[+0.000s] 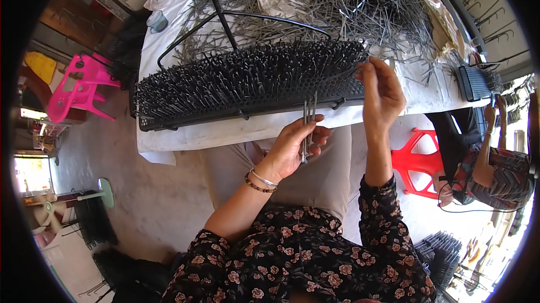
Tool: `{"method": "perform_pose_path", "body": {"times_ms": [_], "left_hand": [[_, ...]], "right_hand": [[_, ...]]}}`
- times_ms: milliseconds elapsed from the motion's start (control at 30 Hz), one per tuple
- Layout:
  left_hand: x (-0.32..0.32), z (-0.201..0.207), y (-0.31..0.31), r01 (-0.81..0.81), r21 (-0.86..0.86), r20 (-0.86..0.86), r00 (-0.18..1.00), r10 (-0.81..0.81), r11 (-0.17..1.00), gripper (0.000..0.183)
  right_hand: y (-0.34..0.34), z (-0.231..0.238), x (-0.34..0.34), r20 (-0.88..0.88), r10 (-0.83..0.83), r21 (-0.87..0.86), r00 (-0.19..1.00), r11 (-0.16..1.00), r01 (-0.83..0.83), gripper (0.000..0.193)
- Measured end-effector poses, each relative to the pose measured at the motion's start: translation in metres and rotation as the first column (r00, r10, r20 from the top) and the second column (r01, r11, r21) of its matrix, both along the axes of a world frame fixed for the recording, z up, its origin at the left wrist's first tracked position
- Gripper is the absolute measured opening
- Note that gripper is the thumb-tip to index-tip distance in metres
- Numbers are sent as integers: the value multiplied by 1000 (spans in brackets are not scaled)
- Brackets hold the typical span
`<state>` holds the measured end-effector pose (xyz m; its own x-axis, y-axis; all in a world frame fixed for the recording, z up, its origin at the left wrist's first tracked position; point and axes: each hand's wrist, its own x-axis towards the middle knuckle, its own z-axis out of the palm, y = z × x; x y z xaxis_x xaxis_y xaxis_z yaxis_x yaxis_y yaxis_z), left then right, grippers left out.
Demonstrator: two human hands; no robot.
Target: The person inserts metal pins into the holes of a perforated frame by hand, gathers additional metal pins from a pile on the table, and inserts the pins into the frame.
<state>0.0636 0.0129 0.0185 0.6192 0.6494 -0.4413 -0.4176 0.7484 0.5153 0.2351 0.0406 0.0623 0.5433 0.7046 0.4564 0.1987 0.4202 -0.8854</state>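
Note:
A long black perforated rack (337,90) lies across the table's near edge, most of its holes filled with thin upright metal rods (225,75). Its front right part shows bare holes. My left hand (291,144) is closed around several loose metal rods (306,128), which stand upright between thumb and fingers just in front of the rack. At the rack's right end, my right hand (382,95) pinches thumb and forefinger together. A thin dark rod seems to run left from those fingertips over the rack, partly lost against the others.
Behind the rack, a big heap of loose rods (360,5) covers the white-covered table (163,142). A black metal frame (221,19) rises from the rack's back. Right of me, another person (489,173) works beside a red stool (419,159) and smaller rack (473,84). A pink chair (79,86) stands left.

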Motion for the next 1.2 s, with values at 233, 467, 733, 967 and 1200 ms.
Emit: {"method": "perform_pose_path", "body": {"times_ms": [233, 467, 733, 967, 1200], "left_hand": [[-9, -9, -6, 44, 66, -31, 999, -42, 997, 29], [-12, -11, -11, 23, 62, 24, 999, -24, 998, 29], [-15, -13, -14, 33, 64, 32, 999, -35, 997, 30], [-19, -15, -16, 47, 75, 34, 998, -50, 996, 32], [-20, -18, -18, 44, 84, 30, 998, -47, 995, 33]], "right_hand": [[24, -27, -9, 327, -64, 0, 943, 998, 68, 18], [23, -26, -11, 331, -96, 37, 939, 995, 89, 17], [18, -29, -20, 465, -58, -23, 884, 997, 77, 14], [24, -14, -30, 735, -6, -16, 679, 1000, 25, 13], [21, -12, -27, 796, 76, -142, 601, 988, 63, 14]]}}
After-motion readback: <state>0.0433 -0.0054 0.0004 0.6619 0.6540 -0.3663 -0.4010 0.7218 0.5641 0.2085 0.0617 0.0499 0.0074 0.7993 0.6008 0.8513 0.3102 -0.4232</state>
